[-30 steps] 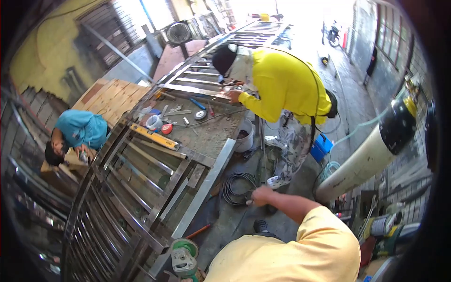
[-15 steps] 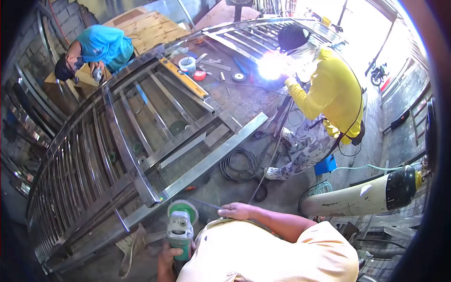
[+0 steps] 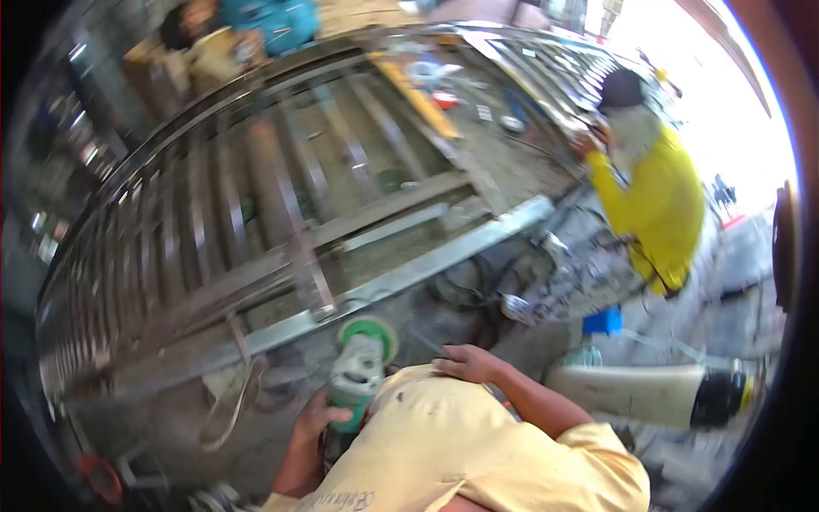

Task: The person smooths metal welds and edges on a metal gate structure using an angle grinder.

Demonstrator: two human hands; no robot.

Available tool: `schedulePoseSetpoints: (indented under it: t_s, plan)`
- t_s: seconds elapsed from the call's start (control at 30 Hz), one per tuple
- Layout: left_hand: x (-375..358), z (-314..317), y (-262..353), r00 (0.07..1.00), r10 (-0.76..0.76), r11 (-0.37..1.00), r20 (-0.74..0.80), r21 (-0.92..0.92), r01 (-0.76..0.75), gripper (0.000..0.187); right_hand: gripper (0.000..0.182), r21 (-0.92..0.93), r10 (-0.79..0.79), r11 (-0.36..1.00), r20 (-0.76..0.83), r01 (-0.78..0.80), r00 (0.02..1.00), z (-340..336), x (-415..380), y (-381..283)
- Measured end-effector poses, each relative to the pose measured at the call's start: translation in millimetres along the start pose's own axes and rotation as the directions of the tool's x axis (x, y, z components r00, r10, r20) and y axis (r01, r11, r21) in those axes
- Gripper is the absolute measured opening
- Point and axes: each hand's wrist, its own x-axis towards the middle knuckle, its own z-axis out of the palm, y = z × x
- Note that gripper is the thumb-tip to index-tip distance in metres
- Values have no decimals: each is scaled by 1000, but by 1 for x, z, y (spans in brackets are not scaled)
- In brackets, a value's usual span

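A green angle grinder point(image 3: 357, 375) with a pale metal head is gripped in my left hand point(image 3: 320, 416), low in the head view. Its round green disc point(image 3: 373, 335) points away from me, close to the near edge of a large metal gate frame point(image 3: 388, 279). My right hand point(image 3: 467, 363) rests closed at the front of my yellow shirt, on the end of a thin dark strip point(image 3: 424, 342) that sticks out ahead. The palm side of that hand is hidden. The gate's many parallel bars are blurred by motion.
A welder in a yellow top point(image 3: 661, 200) bends over the gate's far right part. Another person in blue point(image 3: 277, 24) is at the far side. A gas cylinder point(image 3: 627, 392) lies to my right, near a blue box point(image 3: 603, 320). A yellow level point(image 3: 415, 96) lies on the gate.
The view has swung, so the gate and the welder sit farther right. The bright welding arc is gone. My left hand still holds the grinder, and my right hand remains at my front.
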Motion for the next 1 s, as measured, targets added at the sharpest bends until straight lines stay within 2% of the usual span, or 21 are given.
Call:
schedulePoseSetpoints:
  t_s: [0.03, 0.1, 0.2, 0.3, 0.33, 0.4, 0.43, 0.47, 0.53, 0.63, 0.7, 0.77, 0.87, 0.9, 0.93, 0.97, 1.0]
  plan:
    - [-3, -8, -1, 998, 29, 999, -57, 42, -27, 70, 47, 29, 37, 999, 15, -37, 999, 0, 1, 0]
    - [-1, -26, -3, 989, -10, 1000, 150, -4, 11, 68, 42, -93, 98, 990, -64, -104, 993, 2, 6, 2]
    - [-5, -36, 2, 990, 33, 999, 136, -4, -33, 69, 35, -52, 15, 998, -201, -26, 980, 9, 26, 35]
    - [-9, -56, 0, 973, 74, 996, 219, 33, -83, 70, 31, -185, -13, 982, -295, -44, 955, -1, 23, -25]
    - [-14, -60, 0, 976, 85, 996, 203, 20, -90, 70, 24, -218, -40, 976, -320, -32, 946, -5, 25, -28]
    - [-27, -71, 0, 978, 102, 995, 182, -5, -103, 71, 20, -335, -111, 942, -354, -15, 929, -11, 37, -1]
    - [-34, -75, 5, 979, 102, 994, 175, 19, -107, 70, 22, -404, -197, 914, -369, 34, 908, -15, 52, 42]
    - [-42, -76, 10, 980, 98, 993, 172, 41, -107, 70, 18, -380, -153, 925, -352, 8, 923, -18, 55, 48]
    - [-48, -82, 10, 981, 45, 992, 188, 109, -67, 73, 18, -327, -163, 944, -327, 51, 931, -21, 62, 32]
    - [-53, -91, 6, 979, -74, 971, 188, 237, 27, 81, 24, -306, -181, 948, -306, 84, 935, -20, 65, -25]
    - [-54, -98, -5, 981, -127, 956, 149, 282, 81, 80, 34, -242, -276, 943, -189, 228, 942, -14, 66, -79]
    - [-53, -90, -2, 986, -117, 946, 115, 314, 76, 80, 49, -185, -390, 910, -82, 370, 917, -6, 71, -122]
    - [-51, -77, 4, 992, -102, 928, 71, 366, 69, 79, 50, -359, -316, 891, -46, 280, 948, -3, 109, -118]
    - [-54, -71, 6, 993, -113, 909, 40, 407, 88, 79, 54, -447, -167, 884, -28, 137, 986, -3, 126, -101]
    - [-55, -64, 10, 992, -122, 890, 11, 445, 104, 78, 55, -510, -162, 848, 8, 144, 987, -4, 137, -84]
    - [-61, -54, 21, 999, -49, 870, 0, 492, 43, 78, 57, -569, -153, 809, 42, 150, 987, -6, 143, -65]
    - [-66, -50, 17, 1000, 25, 914, -18, 405, -15, 79, 58, -620, -139, 769, 73, 154, 988, -7, 149, -45]
